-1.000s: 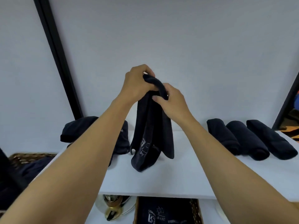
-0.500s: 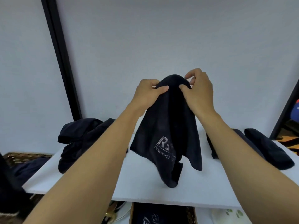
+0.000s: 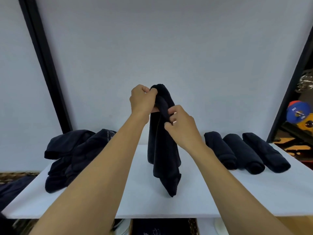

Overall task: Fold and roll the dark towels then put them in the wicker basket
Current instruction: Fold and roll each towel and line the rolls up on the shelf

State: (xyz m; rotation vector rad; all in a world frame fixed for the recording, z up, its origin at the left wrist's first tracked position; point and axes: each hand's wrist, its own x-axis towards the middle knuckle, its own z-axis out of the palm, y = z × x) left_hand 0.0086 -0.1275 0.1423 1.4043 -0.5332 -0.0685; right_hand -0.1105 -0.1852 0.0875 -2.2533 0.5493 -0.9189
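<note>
So the dark towel (image 3: 162, 150) is up in the air over the middle of the white table (image 3: 203, 192). It's soft, matte, fuzzy-looking cloth, bunched into a long narrow drape that comes to a point at the bottom. I honestly can't tell if that tip touches the tabletop. The left hand (image 3: 143, 99) is fisted round the top of it and the right hand (image 3: 182, 126) pinches a fold just below, fingers curled in. Both forearms cover a good chunk of the table. To the right, three rolled towels (image 3: 242, 153) lie side by side like fat little logs, touching each other. On the left is a floppy pile of unfolded towels (image 3: 72, 155). The wicker basket (image 3: 192, 225) sits under the table's front edge, mostly cut off, with dark cloth inside. Blurry blue cap (image 3: 298, 111) far right.
</note>
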